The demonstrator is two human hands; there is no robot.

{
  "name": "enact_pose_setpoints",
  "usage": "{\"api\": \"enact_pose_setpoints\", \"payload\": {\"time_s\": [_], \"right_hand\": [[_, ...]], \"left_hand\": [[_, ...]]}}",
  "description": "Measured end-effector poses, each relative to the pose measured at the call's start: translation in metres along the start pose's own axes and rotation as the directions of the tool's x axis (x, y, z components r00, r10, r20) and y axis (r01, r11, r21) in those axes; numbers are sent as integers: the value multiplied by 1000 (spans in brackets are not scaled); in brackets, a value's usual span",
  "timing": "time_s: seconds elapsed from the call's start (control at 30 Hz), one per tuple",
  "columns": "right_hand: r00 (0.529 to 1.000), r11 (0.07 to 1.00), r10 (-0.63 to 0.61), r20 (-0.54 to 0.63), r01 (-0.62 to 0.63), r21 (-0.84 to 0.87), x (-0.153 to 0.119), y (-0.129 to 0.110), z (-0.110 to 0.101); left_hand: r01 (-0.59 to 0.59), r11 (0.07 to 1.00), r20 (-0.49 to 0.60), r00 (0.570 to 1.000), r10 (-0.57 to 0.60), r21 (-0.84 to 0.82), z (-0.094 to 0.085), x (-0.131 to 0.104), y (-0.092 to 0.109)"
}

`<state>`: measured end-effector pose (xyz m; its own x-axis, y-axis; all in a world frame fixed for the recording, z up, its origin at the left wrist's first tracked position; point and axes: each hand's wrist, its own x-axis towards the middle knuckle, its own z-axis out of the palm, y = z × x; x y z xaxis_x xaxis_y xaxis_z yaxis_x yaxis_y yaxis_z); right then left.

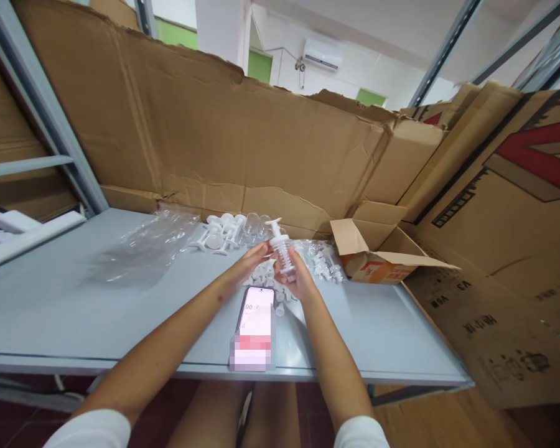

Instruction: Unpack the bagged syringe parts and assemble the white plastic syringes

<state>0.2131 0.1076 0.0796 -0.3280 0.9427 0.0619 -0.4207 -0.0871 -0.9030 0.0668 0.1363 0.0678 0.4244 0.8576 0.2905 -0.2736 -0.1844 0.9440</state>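
Observation:
My right hand [297,275] is wrapped round a small clear pump bottle [284,254] with a ribbed body and a white pump top. The bottle leans slightly, its nozzle up and to the left. My left hand [252,260] is closed at the bottle's left side, fingertips against the white collar. Beneath the hands lies a heap of small white plastic parts [260,275]. White pump heads [217,233] are piled behind and to the left, beside clear bottle bodies [253,227].
A phone [256,317] showing a timer lies near the table's front edge. Clear plastic bags [144,246] rest on the left, and bagged white parts [326,261] on the right. An open carton [378,264] stands beyond those. Tall cardboard [261,143] walls the table's back.

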Motion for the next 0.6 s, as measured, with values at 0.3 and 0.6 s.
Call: {"api": "enact_pose_setpoints", "payload": {"time_s": [0.3, 0.6], "right_hand": [[991, 994, 98, 90, -94, -48, 3, 11, 14], [999, 964, -30, -44, 17, -266, 3, 15, 18]], "left_hand": [[145, 872, -66, 978, -198, -468, 17, -9, 10], [90, 864, -196, 957, -212, -496, 19, -6, 13]]}}
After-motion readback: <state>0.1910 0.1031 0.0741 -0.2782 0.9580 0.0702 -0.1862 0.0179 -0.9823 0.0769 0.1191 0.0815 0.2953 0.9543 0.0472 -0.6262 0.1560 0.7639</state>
